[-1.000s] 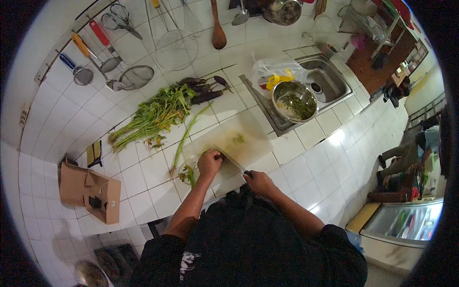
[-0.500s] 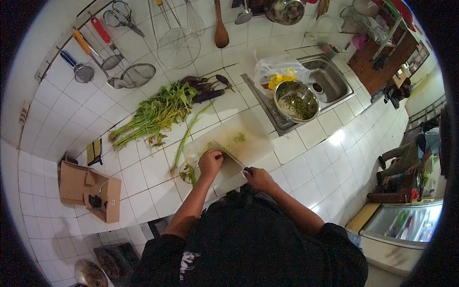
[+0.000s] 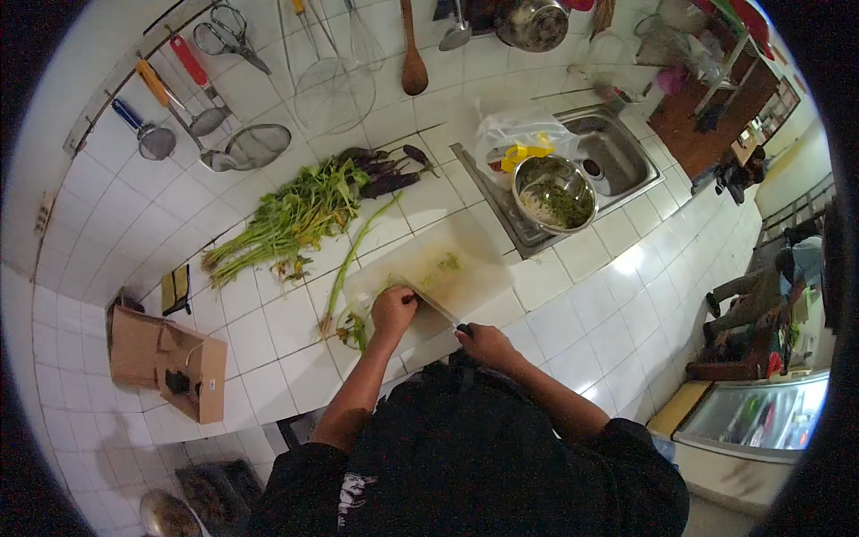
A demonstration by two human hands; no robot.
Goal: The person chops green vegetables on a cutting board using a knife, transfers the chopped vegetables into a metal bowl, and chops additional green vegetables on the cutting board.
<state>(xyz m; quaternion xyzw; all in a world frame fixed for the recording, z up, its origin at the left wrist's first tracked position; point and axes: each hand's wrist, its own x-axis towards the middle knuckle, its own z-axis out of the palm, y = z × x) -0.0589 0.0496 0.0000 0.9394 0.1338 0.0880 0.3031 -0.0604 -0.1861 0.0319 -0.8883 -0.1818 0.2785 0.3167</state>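
Knife: the knife [image 3: 438,309] is held slantwise over the cutting board [image 3: 488,279], its blade pointed toward the left hand.
Right hand: the handle is grasped by the right hand [image 3: 488,344], the fingers wrapped around it.
Left hand: the fingers of the left hand [image 3: 395,309] are curled down beside the blade; whether anything is pinched under them cannot be told.
Good cutting: fingertips are best tucked behind the knuckles, since the blade is set very near; short, even strokes seem called for.
Cut greens: a small heap of cut greens [image 3: 449,261] is left on the board, beyond the blade.
Single stalk: a long stalk [image 3: 353,259] is laid beside the board, partly on the tiles.
Metal bowl: chopped greens and something pale are held in the metal bowl [image 3: 540,169], set at the sink's edge.
Plastic bag: something yellow is seen by the plastic bag [image 3: 501,128], behind the bowl.
Cardboard box: a dark object is contained in the open cardboard box [image 3: 213,380].
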